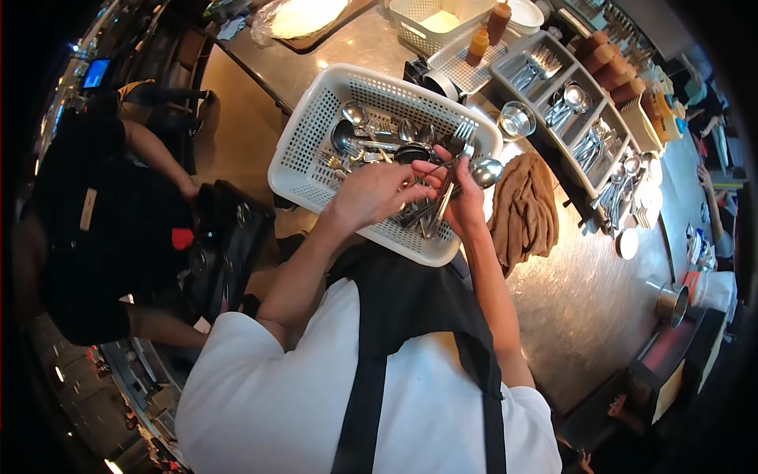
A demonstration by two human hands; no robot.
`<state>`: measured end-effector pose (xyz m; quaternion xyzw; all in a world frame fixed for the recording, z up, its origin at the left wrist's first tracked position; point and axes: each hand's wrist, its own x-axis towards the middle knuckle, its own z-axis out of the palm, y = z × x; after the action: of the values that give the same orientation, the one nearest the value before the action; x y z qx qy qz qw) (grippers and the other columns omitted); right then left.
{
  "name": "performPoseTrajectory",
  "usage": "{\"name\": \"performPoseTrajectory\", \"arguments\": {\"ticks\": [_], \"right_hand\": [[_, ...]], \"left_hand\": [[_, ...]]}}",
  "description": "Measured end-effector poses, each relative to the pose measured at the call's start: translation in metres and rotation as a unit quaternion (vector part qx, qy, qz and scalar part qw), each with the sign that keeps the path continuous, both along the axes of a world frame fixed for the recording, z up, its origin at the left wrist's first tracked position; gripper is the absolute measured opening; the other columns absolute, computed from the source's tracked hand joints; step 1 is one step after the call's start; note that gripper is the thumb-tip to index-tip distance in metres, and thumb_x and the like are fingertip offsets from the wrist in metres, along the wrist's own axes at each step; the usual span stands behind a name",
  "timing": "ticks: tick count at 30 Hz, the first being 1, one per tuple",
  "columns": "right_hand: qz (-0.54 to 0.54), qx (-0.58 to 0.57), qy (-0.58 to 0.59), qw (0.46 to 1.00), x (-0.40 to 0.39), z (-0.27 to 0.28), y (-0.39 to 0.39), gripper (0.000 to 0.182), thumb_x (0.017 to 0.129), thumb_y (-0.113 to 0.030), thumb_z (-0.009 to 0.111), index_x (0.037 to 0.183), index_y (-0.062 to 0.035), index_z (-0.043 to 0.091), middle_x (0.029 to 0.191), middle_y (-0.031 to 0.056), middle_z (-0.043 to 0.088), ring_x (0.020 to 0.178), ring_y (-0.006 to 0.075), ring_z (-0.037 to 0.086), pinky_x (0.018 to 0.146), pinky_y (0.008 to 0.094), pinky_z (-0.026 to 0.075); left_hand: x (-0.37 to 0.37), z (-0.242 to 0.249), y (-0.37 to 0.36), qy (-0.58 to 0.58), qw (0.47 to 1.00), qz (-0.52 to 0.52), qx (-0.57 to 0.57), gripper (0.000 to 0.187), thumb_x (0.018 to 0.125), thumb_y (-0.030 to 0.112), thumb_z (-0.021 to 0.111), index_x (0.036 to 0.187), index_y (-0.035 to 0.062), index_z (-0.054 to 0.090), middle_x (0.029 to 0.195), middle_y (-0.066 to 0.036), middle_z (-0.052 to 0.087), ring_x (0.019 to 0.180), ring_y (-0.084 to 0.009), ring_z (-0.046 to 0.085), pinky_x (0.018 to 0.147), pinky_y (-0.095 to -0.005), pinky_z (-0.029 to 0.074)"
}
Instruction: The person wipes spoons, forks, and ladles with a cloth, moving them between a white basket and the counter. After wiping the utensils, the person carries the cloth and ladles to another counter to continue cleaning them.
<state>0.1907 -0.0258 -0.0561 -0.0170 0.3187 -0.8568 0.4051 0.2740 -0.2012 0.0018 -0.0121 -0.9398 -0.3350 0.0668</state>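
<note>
My right hand (466, 201) is closed around a bundle of metal cutlery over the near right end of a white perforated basket (304, 162). Fork tines (463, 136) point up from this grip, and a spoon bowl (486, 172) sticks out to the right. Handles (434, 212) hang below the palm. My left hand (369, 191) is beside it, fingers loosely bent and apart, with the tips at the bundle. Whether they hold a piece is hard to see. Inside the basket lie loose spoons, forks and a ladle (344, 137).
Right of the basket are a crumpled brown cloth (525, 209) and a glass (516, 120). Beyond stands a grey divided cutlery tray (580, 99) with sorted cutlery. Sauce bottles (478, 43) are at the back. A person in black (87, 229) stands close on the left.
</note>
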Motion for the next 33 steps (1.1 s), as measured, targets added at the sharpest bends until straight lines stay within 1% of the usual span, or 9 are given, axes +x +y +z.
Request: {"name": "performPoseTrajectory", "arguments": {"ticks": [2, 5, 6, 8, 17, 20, 25, 30, 33], "right_hand": [[-0.024, 0.009, 0.004, 1.0, -0.003, -0.019, 0.003, 0.043, 0.102, -0.034, 0.042, 0.128, 0.0003, 0.043, 0.099, 0.0195, 0.064, 0.095, 0.0306, 0.065, 0.081, 0.0383, 0.054], [-0.111, 0.063, -0.006, 0.992, -0.004, -0.03, -0.001, 0.023, 0.097, -0.023, 0.058, 0.107, -0.0027, 0.054, 0.072, 0.0022, 0.05, 0.062, 0.0123, 0.049, 0.057, 0.0251, 0.041], [-0.115, 0.063, -0.008, 0.991, -0.007, -0.031, 0.002, 0.023, 0.097, -0.023, 0.058, 0.107, -0.0027, 0.054, 0.072, 0.0022, 0.05, 0.062, 0.0123, 0.049, 0.057, 0.0251, 0.041], [-0.06, -0.062, -0.066, 0.994, -0.011, -0.03, 0.007, 0.023, 0.097, -0.025, 0.057, 0.107, -0.0042, 0.055, 0.073, -0.001, 0.041, 0.059, 0.0083, 0.037, 0.054, 0.0217, 0.034], [-0.032, -0.285, -0.154, 0.946, -0.035, -0.035, 0.014, 0.022, 0.095, -0.029, 0.059, 0.108, -0.0122, 0.056, 0.082, 0.0025, 0.053, 0.066, 0.0109, 0.05, 0.052, 0.0184, 0.043], [-0.052, -0.275, -0.149, 0.948, -0.038, -0.044, 0.021, 0.03, 0.1, -0.032, 0.047, 0.12, -0.012, 0.053, 0.127, 0.0194, 0.056, 0.117, 0.0339, 0.056, 0.086, 0.0396, 0.057], [-0.127, -0.241, -0.146, 0.951, -0.032, -0.015, 0.014, 0.04, 0.101, -0.037, 0.041, 0.127, -0.0078, 0.049, 0.138, 0.0284, 0.043, 0.129, 0.044, 0.042, 0.104, 0.051, 0.044], [-0.063, -0.176, -0.124, 0.975, -0.029, 0.001, 0.011, 0.051, 0.1, -0.041, 0.04, 0.132, -0.0008, 0.042, 0.136, 0.03, 0.043, 0.128, 0.0426, 0.044, 0.105, 0.0494, 0.044], [-0.075, -0.009, -0.057, 0.996, -0.02, -0.013, 0.009, 0.04, 0.094, -0.022, 0.06, 0.123, 0.0022, 0.047, 0.113, 0.0213, 0.06, 0.104, 0.0324, 0.061, 0.091, 0.0387, 0.052]], "left_hand": [[0.001, -0.003, 0.0, -0.249, 0.967, 0.005, 0.057, 0.027, 0.086, 0.028, 0.065, 0.088, 0.0016, 0.065, 0.084, -0.017, 0.065, 0.076, -0.0325, 0.064, 0.07, -0.0404, 0.05], [0.014, -0.057, -0.039, -0.262, 0.962, 0.042, 0.062, 0.032, 0.084, 0.035, 0.066, 0.084, 0.0033, 0.066, 0.092, -0.015, 0.067, 0.087, -0.03, 0.064, 0.076, -0.0414, 0.049], [0.023, -0.077, -0.047, -0.264, 0.962, 0.037, 0.061, 0.032, 0.084, 0.035, 0.066, 0.084, 0.0033, 0.066, 0.092, -0.015, 0.067, 0.087, -0.03, 0.064, 0.076, -0.0414, 0.049], [0.037, -0.105, -0.055, -0.173, 0.926, 0.067, -0.329, 0.033, 0.084, 0.039, 0.066, 0.086, 0.0063, 0.069, 0.097, -0.011, 0.069, 0.1, -0.0299, 0.061, 0.083, -0.0446, 0.046], [0.011, -0.034, -0.036, -0.413, 0.811, -0.245, -0.334, 0.03, 0.088, 0.032, 0.058, 0.093, 0.006, 0.072, 0.091, -0.016, 0.069, 0.089, -0.0353, 0.064, 0.079, -0.049, 0.047], [0.014, 0.037, -0.036, -0.321, 0.9, -0.243, -0.167, 0.029, 0.092, 0.026, 0.054, 0.083, -0.0001, 0.064, 0.081, -0.018, 0.063, 0.084, -0.0377, 0.062, 0.075, -0.0444, 0.048], [0.0, 0.117, -0.055, -0.152, 0.984, -0.002, -0.089, 0.022, 0.091, 0.019, 0.054, 0.082, 0.0006, 0.064, 0.08, -0.019, 0.063, 0.077, -0.038, 0.061, 0.068, -0.0444, 0.046], [-0.026, 0.014, 0.016, -0.022, 0.977, 0.143, 0.154, 0.021, 0.092, 0.018, 0.054, 0.088, -0.0018, 0.062, 0.076, -0.017, 0.063, 0.071, -0.0326, 0.06, 0.065, -0.0413, 0.047], [-0.019, -0.021, 0.049, -0.072, 0.99, 0.112, -0.043, 0.03, 0.092, 0.028, 0.054, 0.09, 0.0002, 0.066, 0.083, -0.019, 0.066, 0.077, -0.0372, 0.062, 0.068, -0.0452, 0.047]]}}
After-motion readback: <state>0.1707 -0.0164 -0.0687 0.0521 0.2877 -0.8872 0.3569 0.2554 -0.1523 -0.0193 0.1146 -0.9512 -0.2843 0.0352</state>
